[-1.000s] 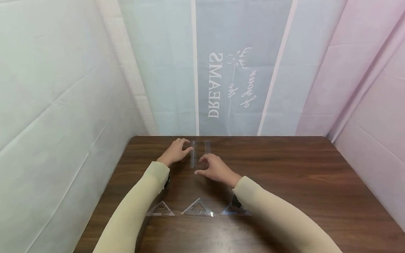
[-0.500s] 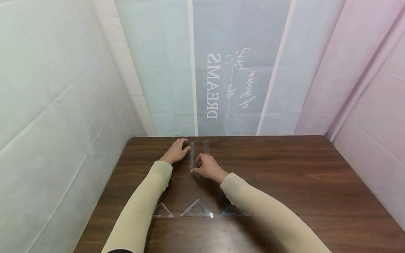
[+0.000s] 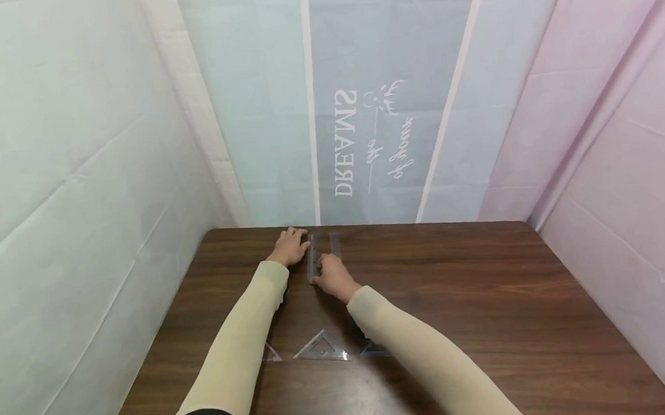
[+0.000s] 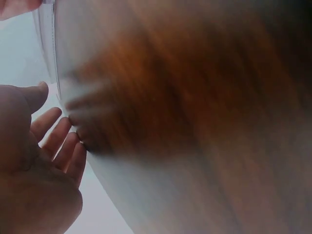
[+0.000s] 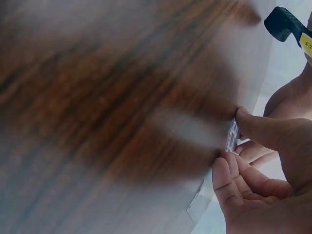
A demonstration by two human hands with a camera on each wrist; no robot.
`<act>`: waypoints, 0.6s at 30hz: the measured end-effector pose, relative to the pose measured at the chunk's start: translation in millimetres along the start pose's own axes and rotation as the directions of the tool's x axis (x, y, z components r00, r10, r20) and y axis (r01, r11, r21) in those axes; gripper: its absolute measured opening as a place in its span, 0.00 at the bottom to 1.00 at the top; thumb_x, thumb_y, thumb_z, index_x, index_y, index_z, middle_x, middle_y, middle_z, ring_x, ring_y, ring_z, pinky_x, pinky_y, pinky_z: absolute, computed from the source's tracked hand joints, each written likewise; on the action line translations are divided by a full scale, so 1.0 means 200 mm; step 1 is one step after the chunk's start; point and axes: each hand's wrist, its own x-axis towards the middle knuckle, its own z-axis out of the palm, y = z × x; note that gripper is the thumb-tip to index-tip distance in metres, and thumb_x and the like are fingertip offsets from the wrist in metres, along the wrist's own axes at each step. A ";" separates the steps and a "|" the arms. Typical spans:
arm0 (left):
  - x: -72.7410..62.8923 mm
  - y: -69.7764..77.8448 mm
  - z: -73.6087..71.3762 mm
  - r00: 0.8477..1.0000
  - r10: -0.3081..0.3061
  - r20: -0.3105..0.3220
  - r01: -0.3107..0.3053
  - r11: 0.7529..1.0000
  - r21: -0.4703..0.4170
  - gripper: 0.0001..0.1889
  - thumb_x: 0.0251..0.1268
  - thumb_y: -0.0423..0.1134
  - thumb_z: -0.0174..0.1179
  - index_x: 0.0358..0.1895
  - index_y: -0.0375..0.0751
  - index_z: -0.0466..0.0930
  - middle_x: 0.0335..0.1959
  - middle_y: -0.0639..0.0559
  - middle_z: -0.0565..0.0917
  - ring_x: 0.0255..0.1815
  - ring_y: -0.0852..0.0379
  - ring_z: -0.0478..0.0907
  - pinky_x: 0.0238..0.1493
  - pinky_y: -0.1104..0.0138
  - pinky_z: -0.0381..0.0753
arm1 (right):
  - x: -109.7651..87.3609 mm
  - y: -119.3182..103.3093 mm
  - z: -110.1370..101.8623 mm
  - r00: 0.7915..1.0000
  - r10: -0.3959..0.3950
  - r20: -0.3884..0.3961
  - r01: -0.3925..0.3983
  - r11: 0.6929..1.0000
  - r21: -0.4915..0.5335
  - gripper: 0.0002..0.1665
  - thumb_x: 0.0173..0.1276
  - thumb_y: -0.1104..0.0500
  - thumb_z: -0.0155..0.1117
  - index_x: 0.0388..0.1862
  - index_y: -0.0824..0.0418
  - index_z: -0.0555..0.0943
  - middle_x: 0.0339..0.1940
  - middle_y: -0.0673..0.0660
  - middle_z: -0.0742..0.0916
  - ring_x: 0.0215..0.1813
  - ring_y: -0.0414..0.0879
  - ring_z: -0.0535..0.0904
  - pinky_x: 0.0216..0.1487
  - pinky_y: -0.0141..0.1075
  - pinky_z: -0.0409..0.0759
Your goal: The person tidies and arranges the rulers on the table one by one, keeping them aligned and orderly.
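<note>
A clear plastic ruler (image 3: 312,257) lies lengthwise near the table's far edge. My right hand (image 3: 335,277) pinches it at the near end, thumb and curled fingers at its sides in the right wrist view. My left hand (image 3: 289,247) is along the ruler's left side, its fingers loosely bent and holding nothing. In the left wrist view the left thumb (image 4: 40,95) is close to the ruler, and I cannot tell whether it touches. A second clear ruler (image 3: 335,244) lies to the right, its near part hidden by my right hand.
Nearer me on the brown table (image 3: 458,301) is a row of clear set squares: a middle one (image 3: 334,356), a pinkish one (image 3: 272,356) partly behind the left sleeve, and a bluish one (image 3: 374,351) partly behind the right sleeve. Pale curtains (image 3: 269,110) surround the table.
My right hand has moved left and closed in on the first ruler's near end. My left hand stays beside that ruler. The head view has shifted slightly.
</note>
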 end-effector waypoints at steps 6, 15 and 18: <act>-0.01 0.03 0.01 1.000 -0.027 -0.008 0.027 0.999 0.018 0.28 0.88 0.47 0.52 0.84 0.46 0.65 0.77 0.36 0.65 0.77 0.37 0.61 0.78 0.45 0.63 | 0.01 -0.01 0.01 1.000 0.003 -0.018 -0.004 0.999 -0.040 0.19 0.72 0.60 0.77 0.51 0.71 0.80 0.46 0.65 0.84 0.50 0.56 0.82 0.52 0.49 0.84; 0.00 0.04 0.02 0.999 -0.033 -0.005 0.033 0.999 0.037 0.27 0.88 0.45 0.54 0.82 0.46 0.67 0.77 0.36 0.65 0.77 0.37 0.61 0.78 0.46 0.62 | 0.01 -0.02 0.01 1.000 0.000 -0.019 -0.001 0.998 -0.062 0.18 0.72 0.61 0.77 0.49 0.71 0.80 0.45 0.65 0.84 0.51 0.56 0.81 0.54 0.50 0.84; -0.01 0.04 0.01 0.999 -0.036 -0.006 0.036 0.999 0.020 0.26 0.87 0.45 0.54 0.82 0.47 0.68 0.77 0.37 0.65 0.76 0.38 0.62 0.78 0.46 0.63 | 0.01 -0.03 0.00 1.000 -0.004 -0.023 0.003 0.998 -0.065 0.17 0.72 0.61 0.77 0.48 0.72 0.80 0.45 0.65 0.84 0.51 0.57 0.82 0.54 0.50 0.84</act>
